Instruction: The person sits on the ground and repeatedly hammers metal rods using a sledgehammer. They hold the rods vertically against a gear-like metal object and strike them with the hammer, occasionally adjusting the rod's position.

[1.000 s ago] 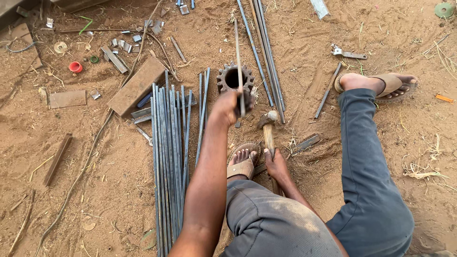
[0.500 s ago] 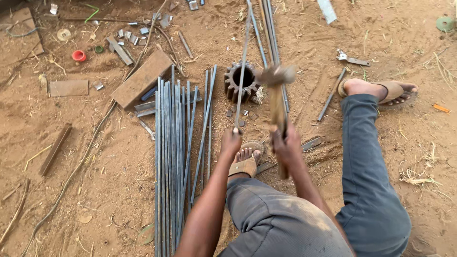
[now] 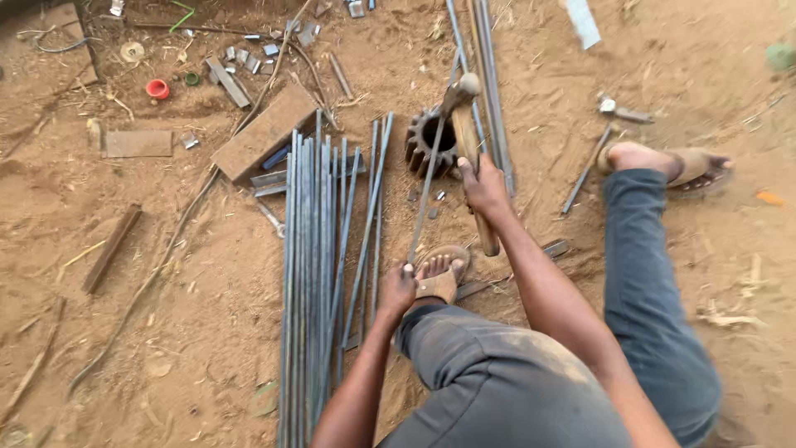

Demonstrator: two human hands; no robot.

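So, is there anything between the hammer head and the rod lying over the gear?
Nothing visible. The hammer in the right hand has its head right at the rod, which the left hand holds across the gear.

- I have one view only, from the camera worn on the person's head, so no second view shares any of this scene.
- It looks steeply down and a little forward over the person's own lap onto sandy ground (image 3: 680,50).
- It sits near: the knees and forearms fill the lower frame, with the left hand (image 3: 398,289) low at centre and the right hand (image 3: 483,187) higher (about mid-frame).
- The far edge takes in the toothed gear (image 3: 429,143) and scattered metal scraps (image 3: 240,70) beyond.
- The bundle of rods (image 3: 311,274) runs lengthwise from mid-frame to the bottom edge.
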